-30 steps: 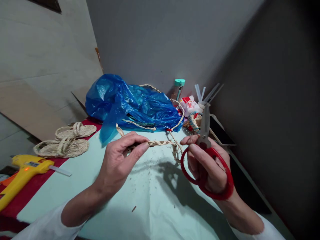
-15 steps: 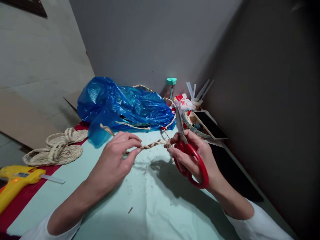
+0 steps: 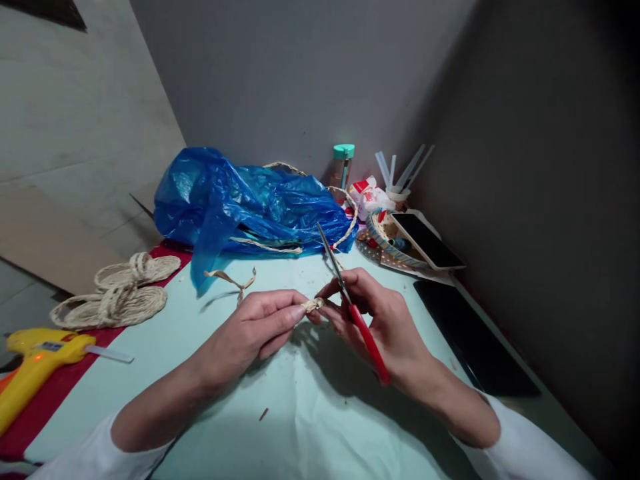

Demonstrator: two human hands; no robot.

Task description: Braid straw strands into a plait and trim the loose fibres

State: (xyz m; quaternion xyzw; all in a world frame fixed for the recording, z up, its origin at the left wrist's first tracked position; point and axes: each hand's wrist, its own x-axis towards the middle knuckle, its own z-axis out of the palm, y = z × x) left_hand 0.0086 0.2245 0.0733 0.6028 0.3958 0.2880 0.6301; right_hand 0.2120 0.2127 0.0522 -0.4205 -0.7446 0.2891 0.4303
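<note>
Between my two hands is the knotted end of a straw braid (image 3: pixel 313 305). My left hand (image 3: pixel 267 323) pinches it between thumb and fingers, and loose strands (image 3: pixel 235 280) stick out behind that hand. My right hand (image 3: pixel 383 320) holds red-handled scissors (image 3: pixel 365 340), blades pointing up and away to the left. Its fingertips also touch the braid's end. Whether the blades are fully closed is hard to make out, since I see them nearly edge-on.
A blue plastic bag (image 3: pixel 265 210) lies at the back. On the left are woven straw sandals (image 3: pixel 120 303) and a yellow glue gun (image 3: pixel 47 350). To the right sit a woven basket (image 3: pixel 380 233), a phone (image 3: pixel 427 240), a black slab (image 3: pixel 475 340) and a cup of glue sticks (image 3: pixel 399 195).
My left hand has slid right along the braid, close to its knotted end. The scissors have turned in my right hand, their blades now leaning further left.
</note>
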